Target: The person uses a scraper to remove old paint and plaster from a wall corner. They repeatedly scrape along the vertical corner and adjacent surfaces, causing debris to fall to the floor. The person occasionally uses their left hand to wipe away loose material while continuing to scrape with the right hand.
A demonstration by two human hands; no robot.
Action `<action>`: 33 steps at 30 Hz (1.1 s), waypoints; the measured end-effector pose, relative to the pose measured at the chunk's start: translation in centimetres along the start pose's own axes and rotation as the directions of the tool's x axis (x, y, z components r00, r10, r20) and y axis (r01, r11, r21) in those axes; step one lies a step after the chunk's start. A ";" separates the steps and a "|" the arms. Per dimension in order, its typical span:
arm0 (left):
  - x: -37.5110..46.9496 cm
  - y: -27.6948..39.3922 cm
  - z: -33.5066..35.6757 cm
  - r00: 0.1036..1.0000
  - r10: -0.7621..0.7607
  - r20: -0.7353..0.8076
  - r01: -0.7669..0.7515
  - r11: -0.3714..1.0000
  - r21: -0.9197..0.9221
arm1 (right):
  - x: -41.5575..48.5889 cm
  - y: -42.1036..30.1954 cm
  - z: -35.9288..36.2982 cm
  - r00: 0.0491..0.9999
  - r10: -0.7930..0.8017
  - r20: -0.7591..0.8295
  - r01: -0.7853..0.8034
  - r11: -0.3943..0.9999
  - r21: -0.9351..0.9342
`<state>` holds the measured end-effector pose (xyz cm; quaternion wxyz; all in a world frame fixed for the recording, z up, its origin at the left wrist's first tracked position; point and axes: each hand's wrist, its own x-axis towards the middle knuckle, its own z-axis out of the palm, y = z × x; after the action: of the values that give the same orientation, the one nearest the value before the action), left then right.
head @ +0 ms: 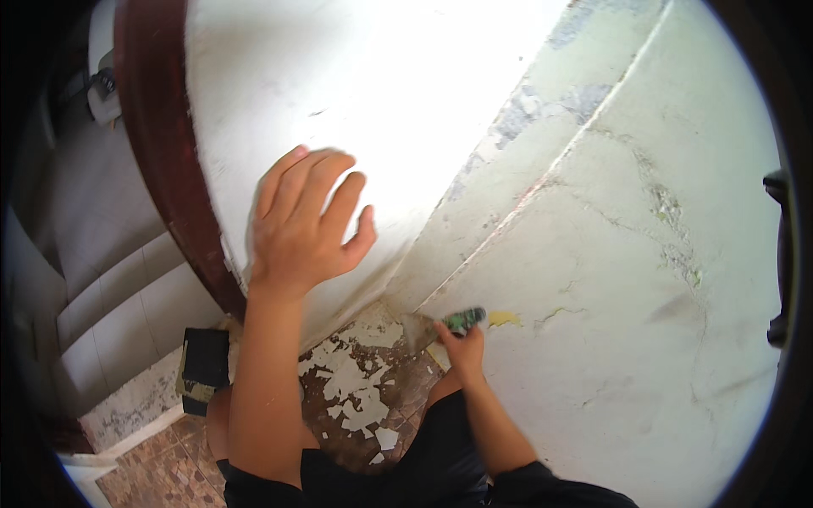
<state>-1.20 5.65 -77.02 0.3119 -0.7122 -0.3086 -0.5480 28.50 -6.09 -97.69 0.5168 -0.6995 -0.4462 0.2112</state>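
My left hand (305, 222) is raised with its fingers spread, in front of or against the bright white wall (394, 114); whether it touches is hard to tell. Low at the wall corner, my right hand (465, 348) grips the green and black handle of a paint scraper (463, 319). Its wide metal blade points left, near the base of the right wall (603, 368). Paint is missing in grey patches on the narrow strip between the walls, and a yellow spot (505, 319) shows beside the scraper. Broken paint flakes (362, 397) lie on the floor between my legs.
A dark red door frame (159, 127) borders the white wall on the left. Below it stands a black box-like object (206, 362) beside my leg. White-tiled steps (127, 305) lie beyond the frame. Brown patterned tiles (165, 473) cover the floor. Cracks (673, 216) run down the right wall.
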 end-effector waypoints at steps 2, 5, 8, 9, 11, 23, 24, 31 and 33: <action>0.2 0.1 -0.2 1.000 0.020 -0.009 -0.020 1.000 0.007 | -2.7 0.6 -0.3 0.965 0.261 -0.032 -0.227 0.886 0.404; 0.7 1.3 -0.1 1.000 -0.015 0.013 0.016 0.999 -0.050 | -4.8 0.3 -1.0 0.831 0.549 0.088 -0.378 0.442 0.814; 0.5 4.8 1.0 0.986 -0.153 0.061 0.164 0.944 -0.287 | -5.1 -1.1 -1.9 0.815 0.579 0.019 -0.226 0.287 0.931; -0.2 7.1 1.7 0.953 -0.266 0.142 0.300 0.883 -0.362 | -5.1 -1.7 -2.2 0.841 0.541 -0.013 -0.160 0.272 0.949; -2.0 10.8 2.5 0.650 -0.410 0.640 0.707 0.637 -0.309 | -5.1 -3.2 -2.6 0.850 0.521 -0.079 -0.061 0.247 0.967; -9.4 19.3 5.8 -0.140 0.085 0.986 0.823 -0.545 0.164 | -5.9 -6.5 -1.5 0.978 0.064 -0.199 0.075 0.781 0.620; -9.8 19.1 5.9 -0.134 0.057 0.989 0.752 -0.645 0.140 | -6.0 -6.1 -1.3 0.968 -0.136 -0.209 0.216 0.875 0.433; -11.7 12.2 6.6 -0.075 -0.139 0.987 0.873 -0.488 -0.002 | -6.5 -4.3 -1.4 0.941 0.084 0.328 -0.276 0.751 0.600; -11.8 11.3 6.3 -0.103 -0.022 0.994 0.884 -0.460 0.081 | -6.5 -4.7 -1.3 0.822 0.270 0.502 -0.560 0.547 0.622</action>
<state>8.90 2.50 -91.00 -0.7608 -0.4409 -0.3711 -0.2985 24.19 -11.96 -93.98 0.6028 -0.4608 -0.2206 0.6129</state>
